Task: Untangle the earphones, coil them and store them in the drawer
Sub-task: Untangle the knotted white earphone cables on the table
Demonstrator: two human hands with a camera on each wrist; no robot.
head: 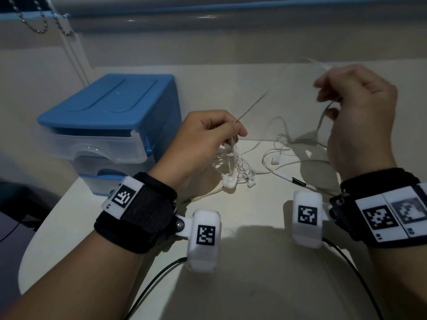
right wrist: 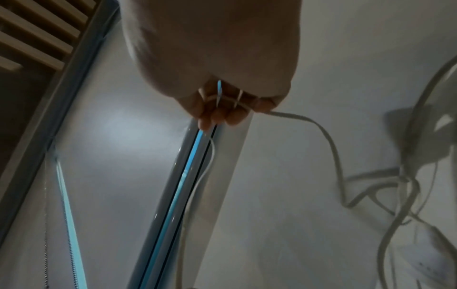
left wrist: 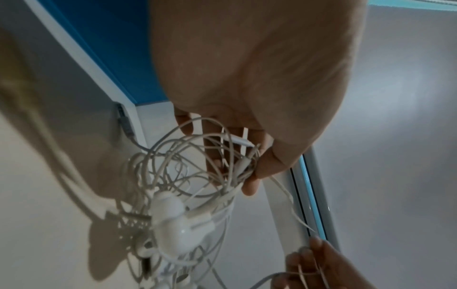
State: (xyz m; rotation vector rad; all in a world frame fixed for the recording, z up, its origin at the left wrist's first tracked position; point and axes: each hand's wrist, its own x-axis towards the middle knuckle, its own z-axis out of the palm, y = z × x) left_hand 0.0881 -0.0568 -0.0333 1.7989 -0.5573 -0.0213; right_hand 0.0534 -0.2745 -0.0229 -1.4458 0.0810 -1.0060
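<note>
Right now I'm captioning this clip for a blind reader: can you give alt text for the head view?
Two hands work at tangled white earphones on a pale table: the left hand pinches a bunch of cord, the right hand lifts a strand. A blue drawer unit stands at the left.

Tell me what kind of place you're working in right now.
Probably a home or small office desk by a window. A white tabletop sits against a window frame with a beaded blind chain, and a small blue plastic drawer unit stands beside the tangled earphones.
</note>
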